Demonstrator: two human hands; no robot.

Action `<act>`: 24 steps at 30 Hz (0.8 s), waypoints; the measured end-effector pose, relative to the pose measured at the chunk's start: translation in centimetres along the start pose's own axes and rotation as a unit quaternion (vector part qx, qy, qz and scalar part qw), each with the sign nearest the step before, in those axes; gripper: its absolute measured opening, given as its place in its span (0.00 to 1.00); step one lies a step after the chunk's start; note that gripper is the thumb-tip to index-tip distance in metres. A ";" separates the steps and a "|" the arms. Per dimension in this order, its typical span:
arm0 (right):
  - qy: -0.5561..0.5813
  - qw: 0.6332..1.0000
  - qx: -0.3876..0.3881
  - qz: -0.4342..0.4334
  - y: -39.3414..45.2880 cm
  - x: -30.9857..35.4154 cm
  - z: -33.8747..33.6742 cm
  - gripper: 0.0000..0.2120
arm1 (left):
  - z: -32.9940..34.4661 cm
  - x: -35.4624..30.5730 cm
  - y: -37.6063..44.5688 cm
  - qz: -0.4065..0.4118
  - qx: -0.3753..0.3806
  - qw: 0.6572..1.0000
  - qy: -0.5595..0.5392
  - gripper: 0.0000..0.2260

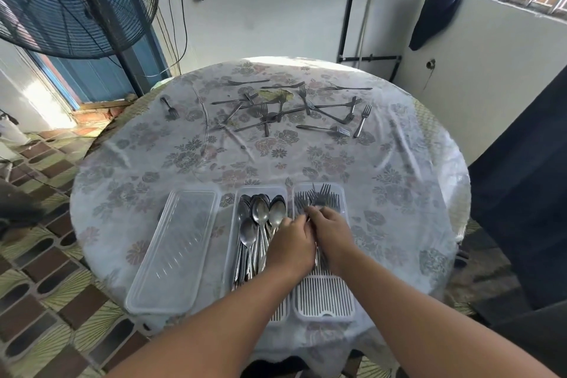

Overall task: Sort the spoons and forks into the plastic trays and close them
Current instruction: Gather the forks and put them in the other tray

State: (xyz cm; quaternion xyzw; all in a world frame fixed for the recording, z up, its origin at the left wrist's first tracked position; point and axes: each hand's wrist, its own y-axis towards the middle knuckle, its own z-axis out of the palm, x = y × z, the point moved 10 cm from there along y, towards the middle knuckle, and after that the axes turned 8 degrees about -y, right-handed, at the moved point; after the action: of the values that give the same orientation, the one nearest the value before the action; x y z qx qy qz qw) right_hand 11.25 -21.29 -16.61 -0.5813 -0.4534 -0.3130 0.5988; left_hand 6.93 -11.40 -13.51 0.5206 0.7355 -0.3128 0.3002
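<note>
I am looking down on the round tabletop, where loose forks are lying scattered at the far side, well apart from the trays. Near me, a clear lid is lying left of the spoon tray, itself full of spoons. The fork tray is partly filled. Both the left hand and the right hand are curling their fingers onto the fork bundle, apparently settling it. I judge fork sorting is underway; next calls for reaching across for the remaining forks.
</note>
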 end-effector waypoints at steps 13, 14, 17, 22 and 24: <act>-0.314 0.945 -0.046 -0.075 2.6 2.0 -2.9 0.11 | -1.6 -0.9 -0.4 0.040 -0.091 0.969 0.226 0.28; -0.358 0.927 -0.034 -0.102 2.3 2.7 -2.6 0.20 | -1.4 -1.0 -0.6 0.047 -0.083 0.965 0.246 0.29; -0.452 0.870 -0.033 -0.193 1.1 4.9 -2.3 0.33 | -0.6 -1.7 -1.4 0.086 -0.073 0.943 0.313 0.33; -0.596 0.754 -0.087 -0.262 0.6 6.5 -2.2 0.21 | 0.7 -2.2 -1.2 0.055 -0.072 0.939 0.332 0.31; -0.612 0.745 -0.084 -0.251 1.2 6.2 -2.8 0.11 | 1.5 -1.9 -0.9 0.017 -0.051 0.949 0.311 0.24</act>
State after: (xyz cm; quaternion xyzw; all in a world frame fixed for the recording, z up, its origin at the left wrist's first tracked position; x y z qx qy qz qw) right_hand 15.25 -22.94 -11.24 -0.5611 -0.8241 -0.0657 0.0408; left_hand 6.78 -13.90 -12.85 0.5886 0.7983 -0.0920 0.0879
